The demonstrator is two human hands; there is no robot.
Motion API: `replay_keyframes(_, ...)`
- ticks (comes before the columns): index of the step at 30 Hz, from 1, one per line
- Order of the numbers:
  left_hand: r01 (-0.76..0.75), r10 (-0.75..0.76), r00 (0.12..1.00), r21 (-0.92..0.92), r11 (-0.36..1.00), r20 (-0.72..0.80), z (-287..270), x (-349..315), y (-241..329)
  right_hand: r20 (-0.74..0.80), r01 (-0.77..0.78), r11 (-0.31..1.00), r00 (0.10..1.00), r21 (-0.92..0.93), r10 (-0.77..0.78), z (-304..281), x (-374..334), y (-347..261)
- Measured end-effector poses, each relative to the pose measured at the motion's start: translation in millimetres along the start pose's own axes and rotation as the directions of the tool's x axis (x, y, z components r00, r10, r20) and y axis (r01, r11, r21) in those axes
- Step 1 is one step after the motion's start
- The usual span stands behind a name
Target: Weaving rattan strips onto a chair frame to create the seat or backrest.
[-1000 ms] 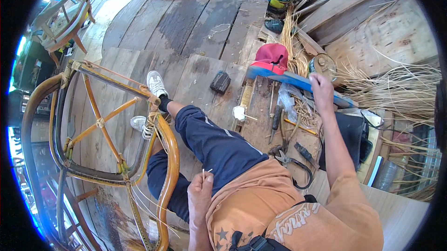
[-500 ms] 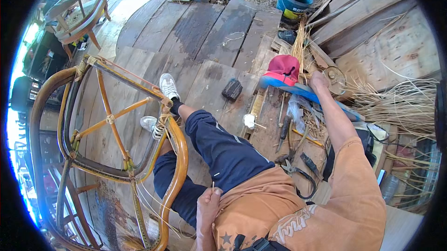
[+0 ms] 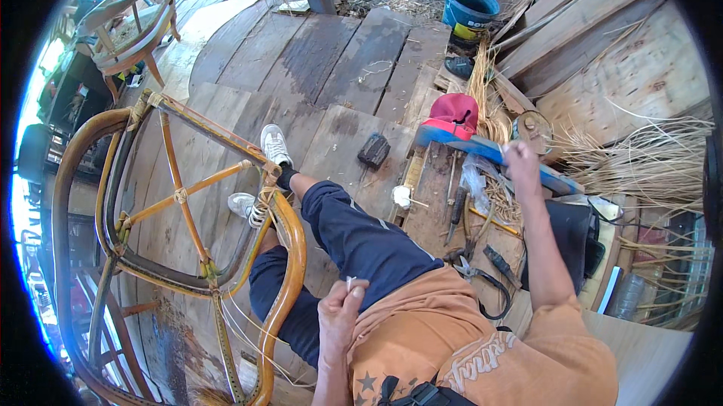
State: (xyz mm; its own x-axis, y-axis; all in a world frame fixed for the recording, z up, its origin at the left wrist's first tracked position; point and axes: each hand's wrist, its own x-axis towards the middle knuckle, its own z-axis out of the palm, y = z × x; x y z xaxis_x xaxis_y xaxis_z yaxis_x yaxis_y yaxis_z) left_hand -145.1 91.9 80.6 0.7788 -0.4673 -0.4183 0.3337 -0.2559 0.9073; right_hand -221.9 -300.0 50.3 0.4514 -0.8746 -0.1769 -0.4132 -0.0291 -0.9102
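Near my lap, my left hand (image 3: pixel 340 314) is closed with a small pale stick (image 3: pixel 350 282) poking up from the fingers. My right hand (image 3: pixel 522 169) reaches far right, its fingers curled over the blue plank (image 3: pixel 486 151); whatever they hold, if anything, is hidden. A red cap (image 3: pixel 453 114) rests on the far end of that plank. Just beyond my right hand stands a round wooden block with a knob-like top (image 3: pixel 532 129). To my left a rattan chair frame (image 3: pixel 290 255), bound with cane and with crossed poles, leans by my legs.
Pliers (image 3: pixel 467 269), a screwdriver (image 3: pixel 456 214), an orange pencil (image 3: pixel 493 223) and wood shavings lie right of my leg. A dark block (image 3: pixel 373 151) sits on the plank floor (image 3: pixel 309 52). Farther off are a bucket (image 3: pixel 471 8), cane bundles (image 3: pixel 640 165) and a chair (image 3: pixel 135 37).
My right hand has drawn back from the round wooden block toward me, over the blue plank. My left hand has risen slightly, the pale stick still in it.
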Motion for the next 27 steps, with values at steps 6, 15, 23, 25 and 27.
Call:
replay_keyframes(6, 0.166, -0.117, 0.985, -0.512, 0.843, 0.127, 19, 22, 32, 0.699, 0.168, 0.909, 0.591, 0.381, -0.402, 111, -203, -45)
replay_keyframes(15, 0.179, -0.144, 0.98, -0.298, 0.938, 0.136, -79, -81, 4, 0.904, -0.543, 0.764, 0.41, 0.348, -0.12, 161, -211, -86)
replay_keyframes(23, 0.451, -0.151, 0.827, 0.476, 0.755, -0.542, -125, -229, 23, 0.802, -0.471, 0.793, 0.597, 0.385, -0.034, 259, -137, -52)
replay_keyframes(25, 0.551, -0.304, 0.744, 0.289, 0.783, -0.595, -130, -253, 21, 0.835, -0.443, 0.832, 0.549, 0.332, -0.041, 268, -138, -46)
replay_keyframes(27, 0.527, -0.328, 0.719, 0.173, 0.832, -0.613, -123, -260, 18, 0.855, -0.449, 0.84, 0.518, 0.304, -0.033, 273, -145, -48)
